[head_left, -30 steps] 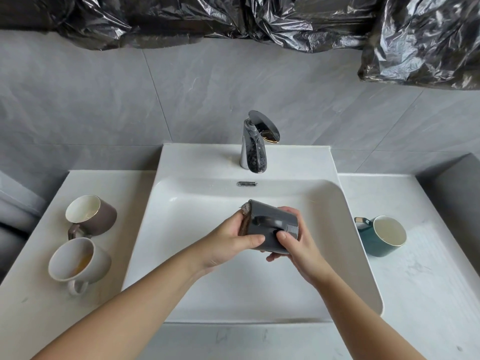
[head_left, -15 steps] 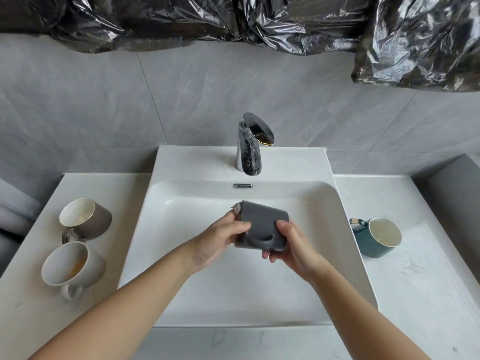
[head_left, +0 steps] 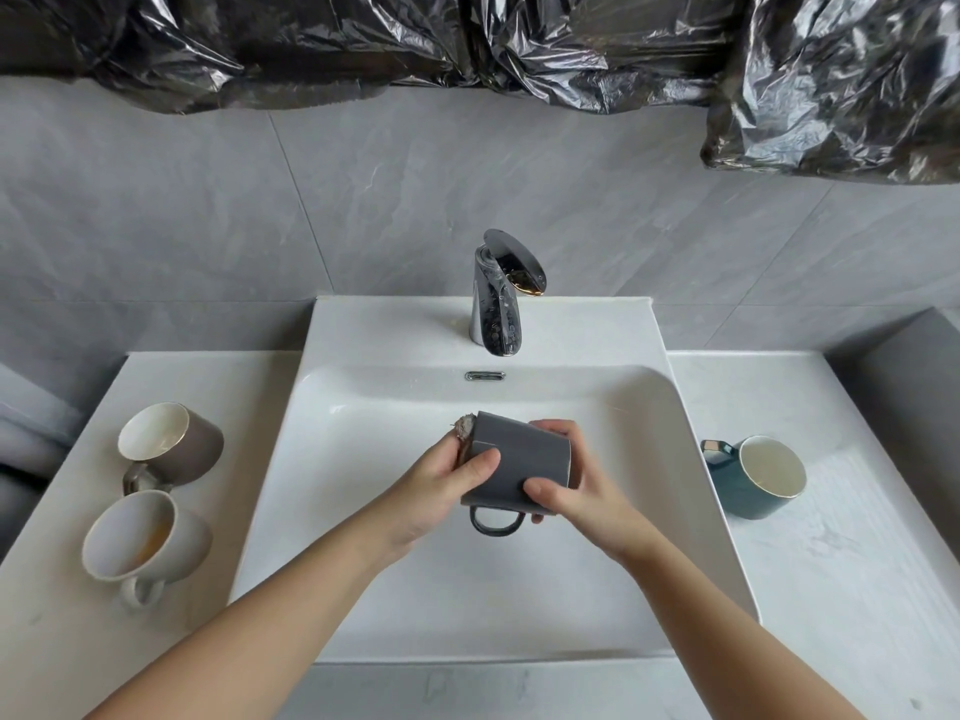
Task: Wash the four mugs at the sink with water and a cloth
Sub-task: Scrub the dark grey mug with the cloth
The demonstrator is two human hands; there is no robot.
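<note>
Two grips: left grip [head_left: 441, 485] holds cloth [head_left: 464, 427] against grey mug [head_left: 511, 459], right grip [head_left: 582, 488] clasps mug.

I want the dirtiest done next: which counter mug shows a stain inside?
The white mug, front left: orange-brown stain inside. The brown mug behind it and the teal mug at right look clean inside.

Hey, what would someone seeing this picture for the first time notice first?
The left hand and right hand hold a dark grey mug over the white sink, a cloth bunched at its base. Crumpled black plastic hangs along the wall above; a brown mug and a white mug sit left of the sink, a teal mug right.
</note>
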